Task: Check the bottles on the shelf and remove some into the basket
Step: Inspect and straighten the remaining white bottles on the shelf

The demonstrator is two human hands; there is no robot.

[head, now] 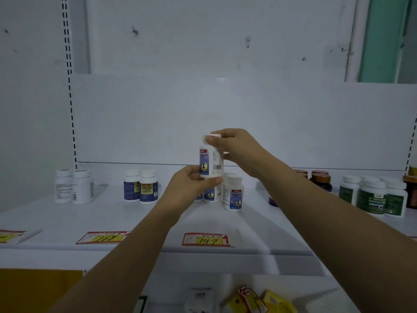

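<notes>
You hold the white plastic bottle with the blue label [211, 161] above the white shelf [112, 218], left hand [191, 188] pinching its base, right hand [234, 145] gripping its cap; loosening either grip risks toppling the bottles below

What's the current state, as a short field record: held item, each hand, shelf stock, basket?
held item: white bottle, upright, lifted above the shelf
left hand: grips the bottle's base
right hand: grips its white cap
stock behind: same-label bottles standing on the shelf
stock left: plain white pair, blue-label pair
stock right: green-label bottles, brown-capped jars
price tags: 147 tag on the shelf edge below the hands
basket: not in view
</notes>
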